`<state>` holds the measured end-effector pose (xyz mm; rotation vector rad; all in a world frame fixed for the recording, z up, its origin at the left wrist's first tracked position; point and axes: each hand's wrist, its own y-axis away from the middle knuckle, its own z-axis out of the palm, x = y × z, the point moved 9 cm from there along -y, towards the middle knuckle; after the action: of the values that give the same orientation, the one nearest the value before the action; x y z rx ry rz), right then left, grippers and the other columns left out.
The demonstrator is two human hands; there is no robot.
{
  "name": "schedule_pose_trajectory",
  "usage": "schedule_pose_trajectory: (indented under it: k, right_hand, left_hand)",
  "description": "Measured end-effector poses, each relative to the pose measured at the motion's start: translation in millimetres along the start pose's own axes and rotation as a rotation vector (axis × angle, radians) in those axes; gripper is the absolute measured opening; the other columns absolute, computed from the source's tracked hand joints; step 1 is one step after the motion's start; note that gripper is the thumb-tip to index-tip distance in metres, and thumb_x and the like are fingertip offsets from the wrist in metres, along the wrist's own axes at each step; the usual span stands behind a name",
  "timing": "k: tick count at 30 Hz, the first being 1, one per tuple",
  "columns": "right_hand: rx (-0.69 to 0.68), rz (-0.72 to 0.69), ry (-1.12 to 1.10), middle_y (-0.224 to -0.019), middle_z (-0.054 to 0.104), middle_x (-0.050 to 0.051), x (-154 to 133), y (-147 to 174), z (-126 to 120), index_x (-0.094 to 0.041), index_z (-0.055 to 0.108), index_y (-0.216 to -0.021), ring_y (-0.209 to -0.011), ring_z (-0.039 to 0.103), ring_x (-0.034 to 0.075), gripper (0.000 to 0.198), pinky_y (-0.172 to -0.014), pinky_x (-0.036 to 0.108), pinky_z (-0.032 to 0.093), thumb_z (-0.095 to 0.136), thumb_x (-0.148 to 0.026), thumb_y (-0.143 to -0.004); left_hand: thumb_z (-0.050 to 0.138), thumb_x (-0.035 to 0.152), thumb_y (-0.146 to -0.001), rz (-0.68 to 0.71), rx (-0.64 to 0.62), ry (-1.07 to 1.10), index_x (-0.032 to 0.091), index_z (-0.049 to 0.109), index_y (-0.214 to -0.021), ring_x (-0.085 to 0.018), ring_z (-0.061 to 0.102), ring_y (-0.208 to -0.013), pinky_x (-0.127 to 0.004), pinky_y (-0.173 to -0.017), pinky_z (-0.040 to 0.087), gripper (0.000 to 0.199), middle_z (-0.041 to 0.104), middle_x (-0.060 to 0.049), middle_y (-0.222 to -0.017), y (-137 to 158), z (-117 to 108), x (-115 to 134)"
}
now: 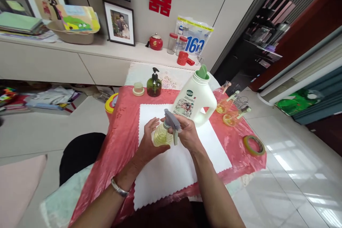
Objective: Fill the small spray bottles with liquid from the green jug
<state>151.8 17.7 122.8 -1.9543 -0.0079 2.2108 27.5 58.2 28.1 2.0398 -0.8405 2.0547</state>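
A clear spray bottle (161, 134) with pale yellow liquid is held above a white scalloped cloth (171, 174). My left hand (150, 142) curves round the bottle's body from the left, its fingers partly hidden behind it. At the grey spray head (172, 120), my right hand (188, 131) closes its fingers on the top. Just behind stands a white detergent jug (196, 94), uncapped, with a green spout (203, 72) in its mouth. A dark green pump bottle (154, 84) and a pale green cap (138, 89) stand at the back left of the table.
Red plastic film (121, 128) covers the table. On the right lie a tape roll (253, 145) and glass vessels (231, 118) with yellow liquid. Jars (172, 42), a small red pot (155, 42) and a printed bag (196, 37) stand on the back ledge. A dark stool (80, 155) is at left.
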Motion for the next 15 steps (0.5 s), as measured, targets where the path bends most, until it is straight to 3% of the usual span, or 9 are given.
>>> schedule_pose_trajectory:
  k: [4, 7, 11, 15]
  right_hand:
    - [0.217, -0.078, 0.043, -0.113, 0.066, 0.006, -27.1, 31.2, -42.8, -0.023, 0.075, -0.113, -0.101, 0.065, 0.020, 0.041, -0.087, 0.033, 0.059, 0.087, -0.035, -0.076]
    - [0.444, -0.143, 0.105, -0.115, 0.065, 0.008, -48.3, 69.4, -92.8, -0.021, 0.075, -0.112, -0.104, 0.065, 0.022, 0.038, -0.091, 0.037, 0.058, 0.085, -0.028, -0.076]
    - [0.786, -0.261, 0.195, -0.115, 0.065, 0.008, -77.2, 126.5, -168.3, -0.017, 0.073, -0.104, -0.104, 0.065, 0.021, 0.042, -0.088, 0.033, 0.058, 0.089, -0.023, -0.066]
    - [1.054, -0.338, 0.283, -0.111, 0.065, 0.009, -92.7, 166.8, -239.1, -0.013, 0.070, -0.102, -0.101, 0.065, 0.021, 0.053, -0.086, 0.031, 0.058, 0.091, -0.029, -0.057]
  left_hand:
    - [0.088, 0.066, -0.059, 0.008, -0.040, -0.037, 0.023, 0.030, -0.148, -0.039, 0.050, -0.138, -0.061, -0.117, 0.038, 0.114, 0.043, -0.020, -0.152, 1.6, 3.3, 0.5]
    - [0.084, 0.059, -0.068, -0.028, -0.070, -0.110, 0.023, 0.040, -0.141, -0.036, 0.054, -0.135, -0.058, -0.115, 0.041, 0.092, 0.051, -0.016, -0.145, 1.7, 4.2, 5.0]
    - [0.068, 0.046, -0.083, -0.054, -0.087, -0.218, 0.021, 0.054, -0.128, -0.031, 0.059, -0.128, -0.052, -0.111, 0.048, 0.053, 0.060, -0.011, -0.133, 0.6, 3.6, 12.8]
    - [0.061, 0.045, -0.086, -0.013, -0.090, -0.278, 0.021, 0.058, -0.122, -0.029, 0.063, -0.122, -0.049, -0.108, 0.051, 0.043, 0.065, -0.010, -0.126, -0.2, 4.0, 20.0]
